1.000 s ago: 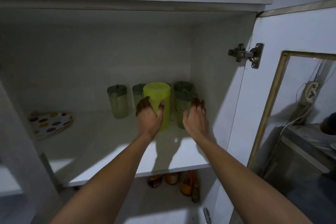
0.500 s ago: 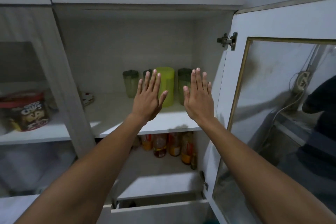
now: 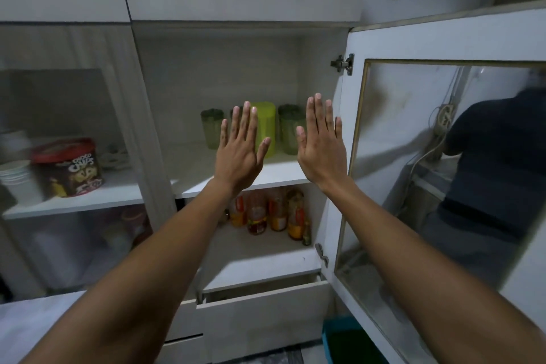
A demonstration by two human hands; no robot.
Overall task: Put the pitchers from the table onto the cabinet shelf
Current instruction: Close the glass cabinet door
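White kitchen cabinet (image 3: 242,9) fills most of the view, with its glass-paned door (image 3: 443,156) swung open on the right. Both arms are stretched out in front of it. Left hand (image 3: 239,154) is held up flat with the back facing the camera, fingers (image 3: 236,124) straight and a bit spread, holding nothing. Right hand (image 3: 322,148) is doing the same thing just beside it, fingers close to each other, empty too.

All the pitchers are sitting upright on the cabinet shelf (image 3: 283,174), toward the back right. You've got a bright yellow-green pitcher (image 3: 266,130) in the middle, partly hidden behind the left hand, a green-lidded pitcher (image 3: 211,128) to its left, and a pair of green pitchers (image 3: 291,130) on its right. Another one peeks out behind the left hand, but I can't really make it out.

Down on the next shelf there's a row of bottles (image 3: 269,213). Over in the left compartment, behind glass, sits a Choco Chips tub (image 3: 69,167) next to stacked white bowls (image 3: 16,177). A drawer (image 3: 263,304) below is slightly open.
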